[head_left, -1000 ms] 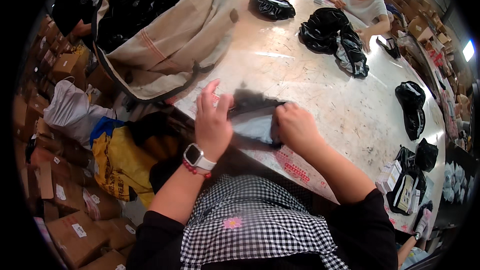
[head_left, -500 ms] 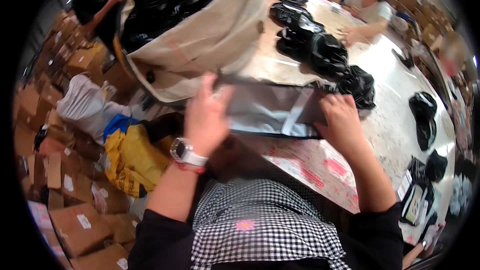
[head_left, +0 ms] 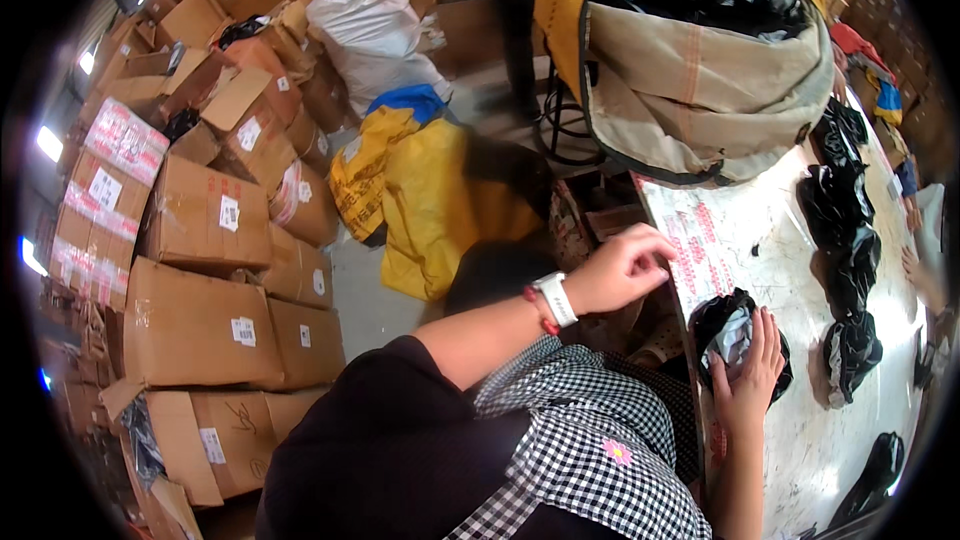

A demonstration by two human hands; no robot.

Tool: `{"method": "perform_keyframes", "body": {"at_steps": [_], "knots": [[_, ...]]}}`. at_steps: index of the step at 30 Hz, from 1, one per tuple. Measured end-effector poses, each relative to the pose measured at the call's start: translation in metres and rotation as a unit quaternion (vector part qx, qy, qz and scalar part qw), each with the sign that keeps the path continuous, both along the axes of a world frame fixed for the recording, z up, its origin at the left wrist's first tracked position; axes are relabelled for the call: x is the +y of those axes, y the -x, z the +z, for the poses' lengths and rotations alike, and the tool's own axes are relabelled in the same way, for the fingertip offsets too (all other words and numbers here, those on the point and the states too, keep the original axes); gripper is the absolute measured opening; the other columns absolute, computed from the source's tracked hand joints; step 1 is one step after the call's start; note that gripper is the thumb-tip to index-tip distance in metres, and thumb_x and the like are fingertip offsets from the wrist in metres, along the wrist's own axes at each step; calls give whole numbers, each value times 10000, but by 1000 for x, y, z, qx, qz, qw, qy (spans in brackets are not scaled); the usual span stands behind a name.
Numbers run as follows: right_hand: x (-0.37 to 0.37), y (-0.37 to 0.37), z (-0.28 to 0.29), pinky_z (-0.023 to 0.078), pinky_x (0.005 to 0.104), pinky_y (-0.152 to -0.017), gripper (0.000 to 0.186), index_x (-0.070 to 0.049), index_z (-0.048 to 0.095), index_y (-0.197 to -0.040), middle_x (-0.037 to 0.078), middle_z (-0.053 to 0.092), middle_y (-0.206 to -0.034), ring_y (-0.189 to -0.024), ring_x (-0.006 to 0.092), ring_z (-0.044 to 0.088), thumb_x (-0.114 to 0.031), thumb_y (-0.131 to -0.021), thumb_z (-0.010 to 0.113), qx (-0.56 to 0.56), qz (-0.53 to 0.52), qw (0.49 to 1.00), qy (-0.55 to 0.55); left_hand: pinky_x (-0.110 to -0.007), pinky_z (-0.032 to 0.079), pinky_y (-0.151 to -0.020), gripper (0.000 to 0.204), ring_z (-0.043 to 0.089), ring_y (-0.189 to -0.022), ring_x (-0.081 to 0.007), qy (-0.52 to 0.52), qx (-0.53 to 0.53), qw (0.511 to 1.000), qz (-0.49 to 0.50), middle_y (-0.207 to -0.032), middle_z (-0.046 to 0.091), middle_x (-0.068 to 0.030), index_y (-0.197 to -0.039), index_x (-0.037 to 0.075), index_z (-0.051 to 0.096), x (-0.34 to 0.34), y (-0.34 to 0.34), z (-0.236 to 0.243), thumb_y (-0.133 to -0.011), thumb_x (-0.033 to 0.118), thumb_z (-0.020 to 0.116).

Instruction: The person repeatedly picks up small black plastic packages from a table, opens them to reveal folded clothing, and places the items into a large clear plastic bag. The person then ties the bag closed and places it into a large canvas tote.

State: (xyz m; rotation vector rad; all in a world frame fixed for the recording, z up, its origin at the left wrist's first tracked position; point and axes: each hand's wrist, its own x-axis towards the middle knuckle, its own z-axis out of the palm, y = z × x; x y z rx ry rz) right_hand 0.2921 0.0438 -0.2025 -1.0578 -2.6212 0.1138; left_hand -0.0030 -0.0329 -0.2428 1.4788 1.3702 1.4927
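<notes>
My right hand (head_left: 752, 375) lies with fingers stretched over a bunched black plastic bag (head_left: 712, 321) near the table's left edge. A pale grey lining shows between the bag's dark folds. My left hand (head_left: 625, 270) hovers beside that edge, fingers loosely bent and a little apart, with nothing visible in it. A white watch and a red bracelet circle the left wrist. To the right, several crumpled black bags (head_left: 842, 225) lie in a row along the white table (head_left: 765, 240).
A large beige sack (head_left: 690, 70) full of black plastic bags stands at the table's far end. Yellow sacks (head_left: 430, 210) and a white sack (head_left: 370, 25) lie on the floor at left, beside stacked cardboard boxes (head_left: 200, 320). A person's hand (head_left: 922, 278) shows at far right.
The view has swung left. Both hands held a flat grey-lined bag stretched between them; now my left hand is off it and my right hand rests on a bunched bag on the table.
</notes>
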Motion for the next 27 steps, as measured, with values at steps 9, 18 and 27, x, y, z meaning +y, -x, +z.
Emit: {"method": "perform_keyframes", "body": {"at_steps": [9,18,27], "knots": [[5,7,-4,264,477,-1174,804,-29,404,-1506,196,436,-1537,-1447,371,377,-203,-792,731,21,3,1000,4,-297,559,-785,350,676,-878,-166,184,-78,933,299,-1038,711,-120,-1213,17,637,-83,121,-102,-865,31,672],[4,8,-4,279,496,-1165,784,-12,435,-1474,208,468,-1502,-1414,401,404,-228,-783,735,26,-1,1000,-4,-350,546,-784,653,669,-861,-211,147,-48,953,260,-995,686,-136,-1427,23,407,-21,186,-57,-864,93,731],[-13,18,6,315,504,-1141,741,18,465,-1428,229,487,-1459,-1390,413,416,-246,-799,756,39,-23,999,-11,-264,529,-712,464,608,-763,-110,-82,179,915,353,-1011,657,-58,-1347,60,523,2,197,46,-909,7,666]]}}
